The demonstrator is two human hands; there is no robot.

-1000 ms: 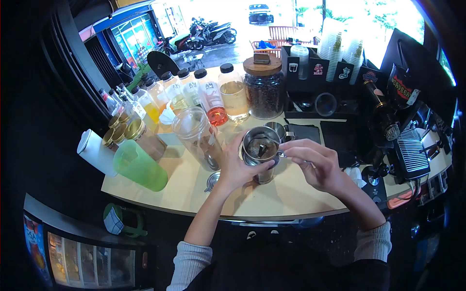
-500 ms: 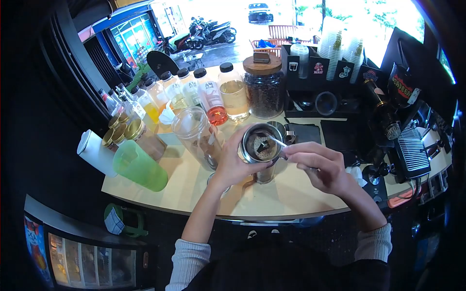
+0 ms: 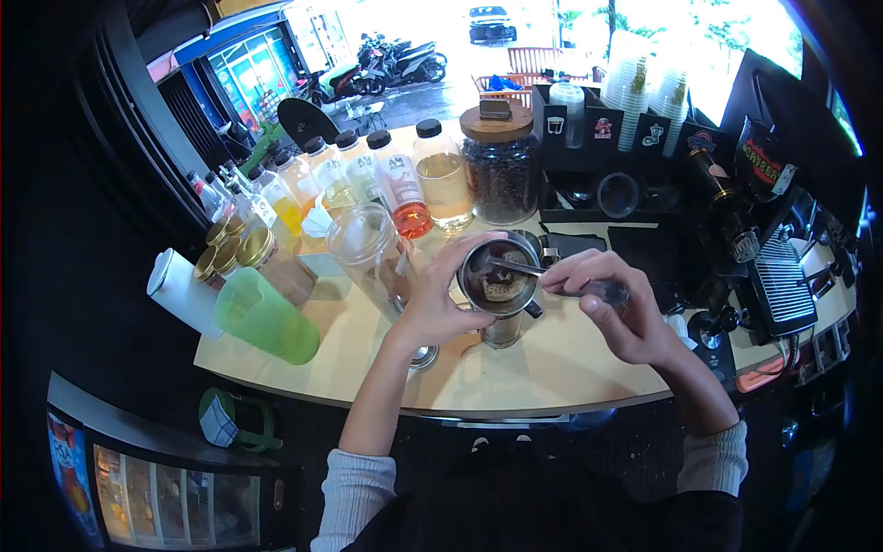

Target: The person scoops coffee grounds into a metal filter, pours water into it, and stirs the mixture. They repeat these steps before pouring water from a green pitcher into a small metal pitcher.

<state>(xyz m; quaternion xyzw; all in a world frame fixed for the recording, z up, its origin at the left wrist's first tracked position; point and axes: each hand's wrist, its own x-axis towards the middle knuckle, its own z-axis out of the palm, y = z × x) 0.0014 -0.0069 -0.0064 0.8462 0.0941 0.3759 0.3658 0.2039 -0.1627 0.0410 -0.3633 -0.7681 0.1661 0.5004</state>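
My left hand [image 3: 437, 299] is wrapped around a metal cup [image 3: 532, 302], held above the counter. Inside the cup, dark brown liquid [image 3: 501, 287] carries patches of pale foam. Between the fingers of my right hand [image 3: 625, 308] is a spoon [image 3: 522, 268], its lower end inside the cup. A clear glass [image 3: 501, 334] stands partly hidden below the cup. Close to my left hand, a tall clear container [image 3: 361, 241] with brown contents leans in view. A small round metal-rimmed object [image 3: 424, 357] shows under my left wrist.
Several bottles [image 3: 395, 189] and a wooden-lidded jar of dark beans [image 3: 501, 179] line the counter's back. A green pitcher [image 3: 267, 316] and gold-lidded jars [image 3: 267, 258] stand left. Stacked plastic cups [image 3: 627, 97] and an espresso machine [image 3: 786, 285] are on the right.
My right hand has turned, and the spoon now lies flatter across the cup's rim. The cup has shifted slightly in my left hand, showing a dark handle at its lower right.
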